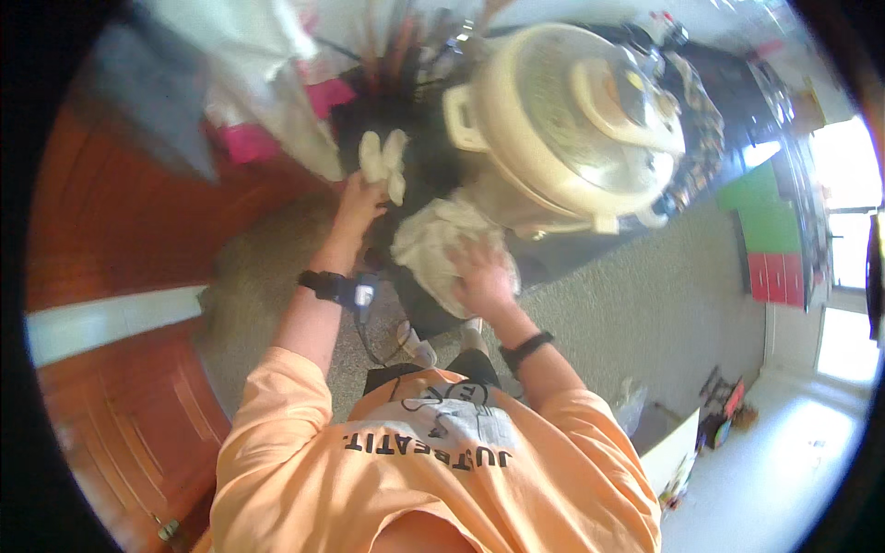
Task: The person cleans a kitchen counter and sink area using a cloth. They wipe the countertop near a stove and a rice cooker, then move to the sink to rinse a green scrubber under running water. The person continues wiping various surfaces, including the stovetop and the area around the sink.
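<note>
My left hand (364, 200) is closed around the lower end of a small white object with rounded lobes like rabbit ears (382, 157), over the left side of a dark tabletop (422, 162). What the object is made of cannot be told. Palm down, my right hand (482, 273) lies on a crumpled white cloth (432, 238) at the near edge of that top, its blurred fingers spread. Just beyond the cloth stands a large cream electric cooking pot (525, 169), its domed glass lid (553, 110) on and a side handle (464, 117) towards the left.
A patterned cloth (702, 131) lies beyond the pot. Pale hanging fabric (276, 90) with pink parts is at the upper left, near a reddish-brown wooden door (138, 408). A green and red cabinet (771, 228) stands far right across the speckled floor (643, 297).
</note>
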Demonstrator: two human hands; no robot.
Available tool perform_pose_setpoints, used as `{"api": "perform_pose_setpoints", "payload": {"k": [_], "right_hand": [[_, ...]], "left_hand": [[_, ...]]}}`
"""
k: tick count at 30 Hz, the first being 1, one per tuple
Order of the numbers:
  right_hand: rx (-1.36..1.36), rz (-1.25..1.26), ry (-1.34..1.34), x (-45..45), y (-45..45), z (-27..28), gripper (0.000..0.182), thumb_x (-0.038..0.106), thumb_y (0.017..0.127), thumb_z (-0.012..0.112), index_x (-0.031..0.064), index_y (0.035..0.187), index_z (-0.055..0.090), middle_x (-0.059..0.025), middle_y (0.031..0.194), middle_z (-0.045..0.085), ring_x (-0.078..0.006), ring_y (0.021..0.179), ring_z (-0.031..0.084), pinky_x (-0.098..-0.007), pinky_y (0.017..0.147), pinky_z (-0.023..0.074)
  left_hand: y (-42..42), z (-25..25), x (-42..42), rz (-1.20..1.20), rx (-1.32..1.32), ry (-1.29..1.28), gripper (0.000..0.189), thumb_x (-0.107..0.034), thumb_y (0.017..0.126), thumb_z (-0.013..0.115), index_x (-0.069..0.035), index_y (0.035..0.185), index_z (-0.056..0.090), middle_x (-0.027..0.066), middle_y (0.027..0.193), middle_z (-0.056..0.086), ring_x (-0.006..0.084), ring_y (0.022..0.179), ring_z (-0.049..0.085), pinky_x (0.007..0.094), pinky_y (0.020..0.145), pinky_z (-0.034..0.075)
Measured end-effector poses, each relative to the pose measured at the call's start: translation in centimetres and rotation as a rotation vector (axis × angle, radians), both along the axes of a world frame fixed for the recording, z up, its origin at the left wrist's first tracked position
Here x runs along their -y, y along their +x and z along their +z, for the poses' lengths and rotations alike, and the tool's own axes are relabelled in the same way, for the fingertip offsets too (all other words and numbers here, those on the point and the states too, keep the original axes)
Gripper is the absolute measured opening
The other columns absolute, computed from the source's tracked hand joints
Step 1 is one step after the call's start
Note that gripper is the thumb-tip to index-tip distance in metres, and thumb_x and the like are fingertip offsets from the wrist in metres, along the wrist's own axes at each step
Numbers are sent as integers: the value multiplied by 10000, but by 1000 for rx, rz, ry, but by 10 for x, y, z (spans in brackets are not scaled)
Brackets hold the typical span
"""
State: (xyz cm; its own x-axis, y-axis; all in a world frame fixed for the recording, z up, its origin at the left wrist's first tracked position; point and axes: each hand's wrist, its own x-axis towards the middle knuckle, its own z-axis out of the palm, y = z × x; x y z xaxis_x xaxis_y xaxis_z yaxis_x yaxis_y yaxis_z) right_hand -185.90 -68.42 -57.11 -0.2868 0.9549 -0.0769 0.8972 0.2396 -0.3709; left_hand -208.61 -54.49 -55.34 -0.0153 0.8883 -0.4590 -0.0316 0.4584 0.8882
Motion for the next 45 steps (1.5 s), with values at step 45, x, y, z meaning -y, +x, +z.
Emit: {"api": "perform_pose_setpoints", "payload": {"k": [45], "right_hand": [[-43,-22,89,57,88,1,585,124,648,715,234,1214,618,-33,1338,510,-315,1260,439,-469,1016,394]], "left_hand": [[3,0,48,-877,-933,375,520,-82,849,589,-67,1353,461,105,1534,283,333,1297,435,396,1059,381]]}}
